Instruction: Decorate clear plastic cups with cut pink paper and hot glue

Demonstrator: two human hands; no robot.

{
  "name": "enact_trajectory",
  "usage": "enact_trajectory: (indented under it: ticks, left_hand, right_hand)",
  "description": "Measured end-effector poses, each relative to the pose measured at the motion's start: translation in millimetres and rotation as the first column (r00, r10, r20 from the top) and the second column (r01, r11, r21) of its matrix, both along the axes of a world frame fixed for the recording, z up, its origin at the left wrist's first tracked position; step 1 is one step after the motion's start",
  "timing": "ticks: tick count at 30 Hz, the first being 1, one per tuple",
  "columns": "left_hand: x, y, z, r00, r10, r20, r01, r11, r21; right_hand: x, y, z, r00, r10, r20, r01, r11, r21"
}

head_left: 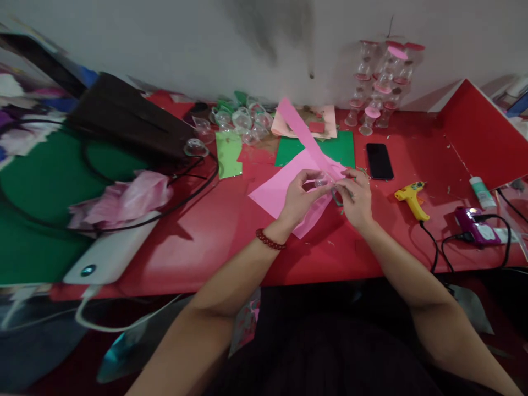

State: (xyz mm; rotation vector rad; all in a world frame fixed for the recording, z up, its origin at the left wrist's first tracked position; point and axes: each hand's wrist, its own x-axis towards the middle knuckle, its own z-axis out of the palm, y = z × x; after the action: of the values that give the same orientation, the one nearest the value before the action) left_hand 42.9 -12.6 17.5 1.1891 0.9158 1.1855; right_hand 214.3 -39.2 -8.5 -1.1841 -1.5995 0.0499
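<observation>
My left hand (300, 193) is closed, thumb and fingers pinching a small clear plastic piece (320, 181). Close beside it, my right hand (355, 197) pinches the lower end of a long pink strip (303, 132), which slants up and away to the left. The fingertips of both hands nearly meet, so the exact contact between strip and plastic is hidden. Under the hands lies a pink sheet (274, 190), partly over a green sheet (344, 146). A teal loop (337, 199), perhaps a scissors handle, shows between the hands.
A yellow glue gun (413, 201), a black phone (379, 161) and a purple power adapter (478, 225) lie to the right. Clear plastic pieces (243, 118) pile up at the back. A hanging plastic ornament (383, 82) is by the wall. Black cable (181, 204) and a white power bank (115, 250) are left.
</observation>
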Motion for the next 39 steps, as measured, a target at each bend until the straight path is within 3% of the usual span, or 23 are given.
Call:
enact_trajectory:
  ticks: [7, 14, 24, 39]
  left_hand:
    - [-0.2, -1.4, 1.9, 0.999, 0.041, -0.025, -0.040, 0.999, 0.005]
    - [-2.6, -3.4, 4.2, 0.984, 0.124, -0.126, -0.116, 0.991, 0.073]
    - [-1.4, -7.9, 6.6, 0.970, 0.149, -0.192, -0.131, 0.986, 0.100]
    - [-1.2, -6.5, 3.7, 0.978, 0.134, -0.162, -0.119, 0.988, 0.097]
  right_hand:
    - [-1.6, 0.6, 2.5, 0.998, -0.008, -0.055, 0.007, 1.000, -0.025]
    - [-4.1, -3.8, 8.0, 0.992, -0.059, 0.115, 0.054, 0.998, 0.045]
    - [-2.9, 0.6, 1.2, 0.984, -0.087, 0.154, 0.075, 0.994, 0.081]
    - [0.9, -3.1, 10.3, 0.984, -0.079, 0.160, 0.069, 0.995, 0.067]
